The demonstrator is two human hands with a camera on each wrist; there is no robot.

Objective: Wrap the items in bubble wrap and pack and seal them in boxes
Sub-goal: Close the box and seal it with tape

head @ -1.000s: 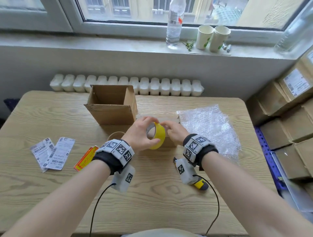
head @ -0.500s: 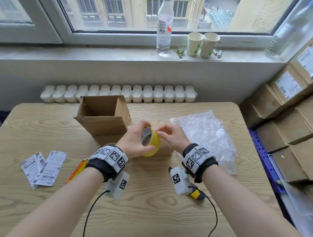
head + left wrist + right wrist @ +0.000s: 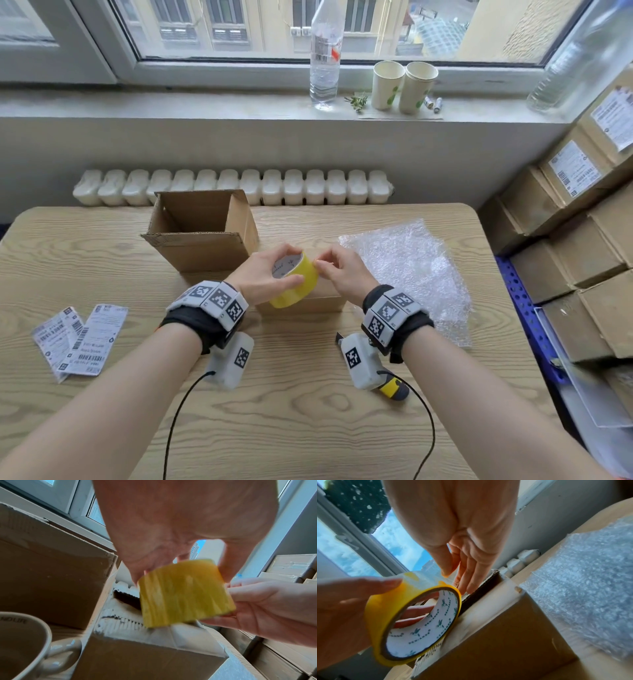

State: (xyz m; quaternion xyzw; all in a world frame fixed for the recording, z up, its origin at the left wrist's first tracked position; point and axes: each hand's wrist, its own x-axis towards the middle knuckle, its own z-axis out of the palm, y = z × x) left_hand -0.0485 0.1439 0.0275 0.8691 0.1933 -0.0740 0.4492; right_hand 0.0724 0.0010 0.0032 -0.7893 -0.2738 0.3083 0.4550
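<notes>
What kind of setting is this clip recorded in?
Probably a small order-packing room, not a warehouse: stacked labelled cartons at the right, loose shipping labels and bubble wrap on a wooden table under a window.

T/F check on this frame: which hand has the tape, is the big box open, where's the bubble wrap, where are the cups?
1. The left hand grips the tape roll. True.
2. The right hand rests flat on the bubble wrap. False: it picks at the tape's edge.
3. The big box is sealed shut. False: its top is open.
4. Two paper cups stand on the windowsill. True.
5. The bubble wrap lies left of the big box. False: it lies to the right.
</notes>
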